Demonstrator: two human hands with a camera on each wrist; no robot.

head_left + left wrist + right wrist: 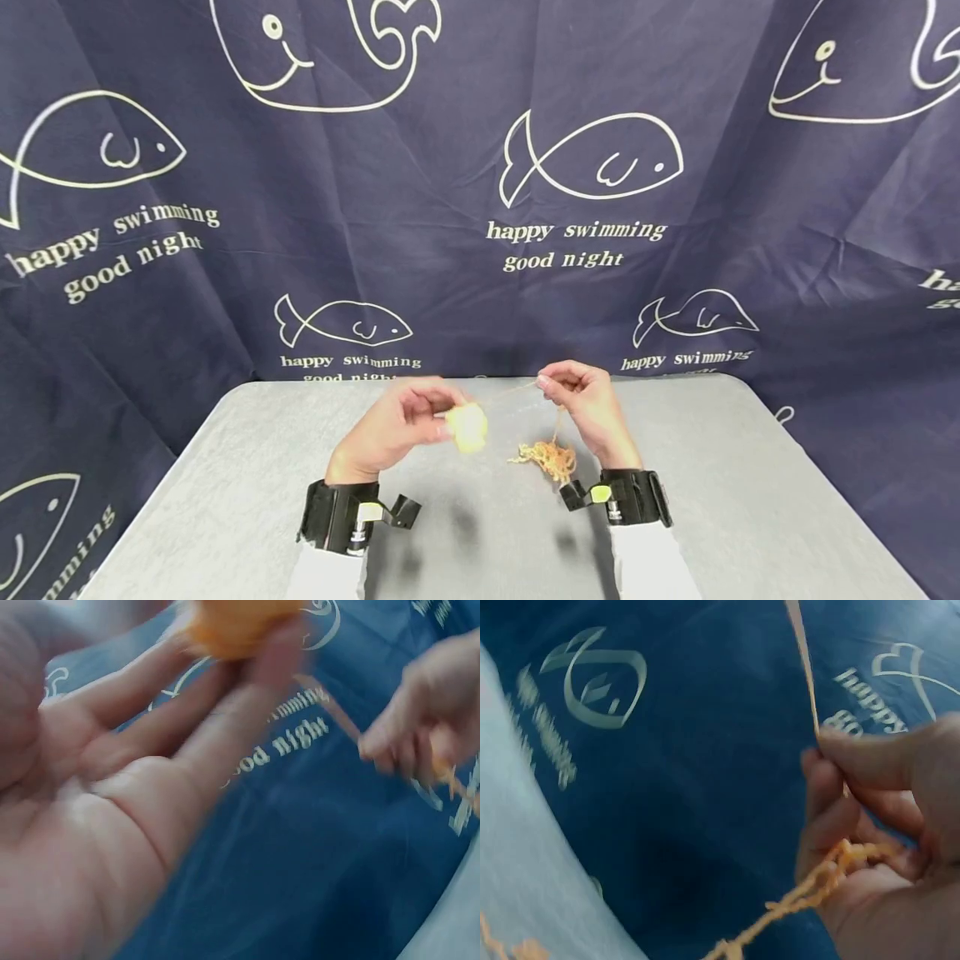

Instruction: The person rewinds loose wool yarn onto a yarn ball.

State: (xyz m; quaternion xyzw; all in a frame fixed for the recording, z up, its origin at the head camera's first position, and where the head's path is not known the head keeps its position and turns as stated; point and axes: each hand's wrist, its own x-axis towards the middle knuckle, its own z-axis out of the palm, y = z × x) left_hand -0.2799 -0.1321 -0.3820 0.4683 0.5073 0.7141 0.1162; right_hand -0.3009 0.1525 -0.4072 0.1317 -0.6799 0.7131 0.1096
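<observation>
Wrist cameras on black straps sit nearest the lens, bottom centre of the head view. Left hand (397, 429), left of centre, holds a small pale-yellow yarn ball (468, 427) at its fingertips, fingers curled round it; the left wrist view is blurred but shows the ball at the fingertips, upper centre. Taut yarn strand (513, 389) runs rightward from the ball to the right hand (588, 408), which pinches it between thumb and forefinger. Below that hand, a loose orange yarn tangle (551, 457) lies on the grey table (712, 500), centre frame. Navy fish-print cloth (480, 208) fills the upper frame.
</observation>
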